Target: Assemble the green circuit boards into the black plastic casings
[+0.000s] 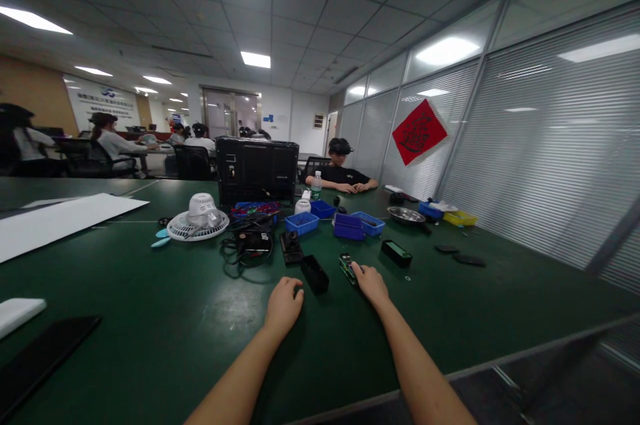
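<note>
My right hand (pixel 371 284) grips the near end of a small green circuit board (pixel 346 266), with the thumb on top; dark parts show at the board's far end. My left hand (pixel 285 305) rests on the green table, loosely curled, with a gap between thumb and fingers and nothing visible in it. Just to its right lies an open black plastic case (pixel 315 274). Beyond my right hand sits another black case (pixel 397 253) with something green inside. A small pale ring (pixel 407 278) lies on the tabletop nearby.
Blue bins (pixel 301 223), a purple-blue box (pixel 349 226), a metal dish (pixel 407 215) and a yellow tray (pixel 459 218) stand farther back. Left are a black power unit (pixel 254 242) with cables and a white fan (pixel 199 224). A person (pixel 342 172) sits across the table.
</note>
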